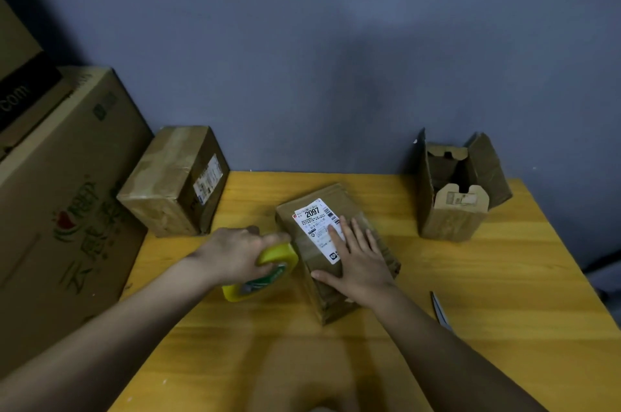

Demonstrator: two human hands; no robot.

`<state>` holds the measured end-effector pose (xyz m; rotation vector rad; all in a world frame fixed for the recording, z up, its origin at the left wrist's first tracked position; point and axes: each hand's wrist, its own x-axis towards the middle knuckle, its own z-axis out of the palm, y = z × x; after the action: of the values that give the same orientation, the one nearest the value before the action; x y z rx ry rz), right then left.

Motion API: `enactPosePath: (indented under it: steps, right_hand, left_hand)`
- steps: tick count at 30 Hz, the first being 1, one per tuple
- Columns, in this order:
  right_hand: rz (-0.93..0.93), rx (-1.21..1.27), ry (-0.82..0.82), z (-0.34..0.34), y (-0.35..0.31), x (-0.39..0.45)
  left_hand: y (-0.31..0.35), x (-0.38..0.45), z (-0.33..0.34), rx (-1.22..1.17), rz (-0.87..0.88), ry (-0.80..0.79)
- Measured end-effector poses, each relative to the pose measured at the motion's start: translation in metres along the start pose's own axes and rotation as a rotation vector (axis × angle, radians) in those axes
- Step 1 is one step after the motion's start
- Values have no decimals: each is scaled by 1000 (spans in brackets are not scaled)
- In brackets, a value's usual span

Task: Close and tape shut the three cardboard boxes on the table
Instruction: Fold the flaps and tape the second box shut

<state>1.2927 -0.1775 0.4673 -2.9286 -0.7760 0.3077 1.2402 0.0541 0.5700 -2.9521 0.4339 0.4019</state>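
A closed cardboard box (339,198) with a white shipping label marked 2097 lies in the middle of the yellow wooden table (470,277). My right hand (356,257) lies flat on its top, fingers spread over the label. My left hand (235,252) grips a yellow tape roll (265,273) pressed against the box's left side. A second box (174,183), closed and taped, sits at the table's back left. A third box (453,189) stands at the back right with its flaps open.
Scissors (440,309) lie on the table to the right of my right forearm. Large printed cartons (57,193) are stacked off the table's left edge. A grey wall runs behind the table.
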Motion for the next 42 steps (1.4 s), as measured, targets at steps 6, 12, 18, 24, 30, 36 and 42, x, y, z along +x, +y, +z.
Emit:
enactPosePath:
  steps: [6, 12, 18, 24, 30, 36, 42]
  right_hand:
    - [77, -47, 5, -4, -26, -1]
    - [-72, -8, 192, 18, -63, -8]
    - [53, 75, 183, 22, -74, -4]
    - [17, 158, 323, 8, -54, -2]
    - [91, 31, -60, -14, -26, -10]
    - [12, -48, 4, -5, -32, -8]
    - [52, -66, 206, 22, -48, -11]
  left_hand:
    - [0, -3, 44, -182, -79, 71]
    - [-7, -11, 73, -395, -89, 95]
    - [-4, -15, 100, -668, -95, 172]
    - [5, -17, 91, -718, -110, 262]
    - [6, -8, 92, -685, -156, 230]
    - [16, -15, 106, -726, -193, 320]
    - [26, -21, 125, -893, -219, 402]
